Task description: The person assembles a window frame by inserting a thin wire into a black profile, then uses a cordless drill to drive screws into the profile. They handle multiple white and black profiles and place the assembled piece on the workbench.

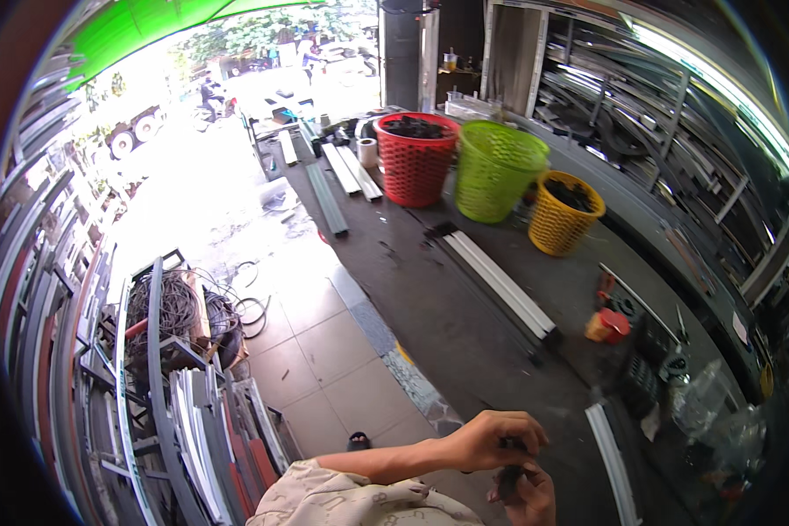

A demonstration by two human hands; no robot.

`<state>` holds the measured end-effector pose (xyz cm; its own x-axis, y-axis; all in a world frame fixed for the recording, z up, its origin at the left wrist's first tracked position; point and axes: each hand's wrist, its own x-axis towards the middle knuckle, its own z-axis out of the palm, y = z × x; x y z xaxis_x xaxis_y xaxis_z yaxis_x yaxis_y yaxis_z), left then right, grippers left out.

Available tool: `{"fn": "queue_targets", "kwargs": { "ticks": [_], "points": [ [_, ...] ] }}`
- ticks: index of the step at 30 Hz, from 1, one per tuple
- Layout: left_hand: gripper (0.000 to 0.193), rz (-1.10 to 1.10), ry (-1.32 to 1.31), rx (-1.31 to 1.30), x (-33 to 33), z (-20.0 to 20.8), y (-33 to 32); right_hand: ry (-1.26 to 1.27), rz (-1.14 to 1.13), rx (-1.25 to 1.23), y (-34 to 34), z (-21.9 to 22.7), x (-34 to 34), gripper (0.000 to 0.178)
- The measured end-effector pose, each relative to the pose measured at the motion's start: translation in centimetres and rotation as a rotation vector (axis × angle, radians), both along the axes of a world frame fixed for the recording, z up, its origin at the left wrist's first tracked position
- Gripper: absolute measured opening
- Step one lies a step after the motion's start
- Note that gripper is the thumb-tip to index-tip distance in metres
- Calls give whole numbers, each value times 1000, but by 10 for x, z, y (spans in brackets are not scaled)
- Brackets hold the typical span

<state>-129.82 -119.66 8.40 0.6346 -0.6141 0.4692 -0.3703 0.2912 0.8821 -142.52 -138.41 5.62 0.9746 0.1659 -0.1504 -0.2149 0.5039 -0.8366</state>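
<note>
Both hands meet close to my body, by the near edge of the dark workbench (430, 289). The fingers of my left hand (491, 440) are curled round a small black part (515, 445). Just below it, my right hand (533, 498) pinches a dark piece (507, 479). Whether these are one part or two I cannot tell, as fingers cover much of them. To the right of my hands lies a white metal profile (612, 460). A longer white profile with a black end (500, 285) rests farther up the bench.
Red (415, 167), green (491, 180) and yellow baskets (563, 219) stand on the bench; the red and yellow hold black parts. At right are a red-lidded jar (609, 326) and clear plastic bags (706, 408). Racked metal bars (57, 307) and coiled wire (171, 307) are on the left.
</note>
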Motion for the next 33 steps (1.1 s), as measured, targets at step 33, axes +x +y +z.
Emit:
{"fn": "queue_targets", "kwargs": {
  "ticks": [33],
  "points": [
    [39, 286, 1589, -355, 363, -56, 667, -589, -274, -1503, 560, -22, 575, 26]
  ]
}}
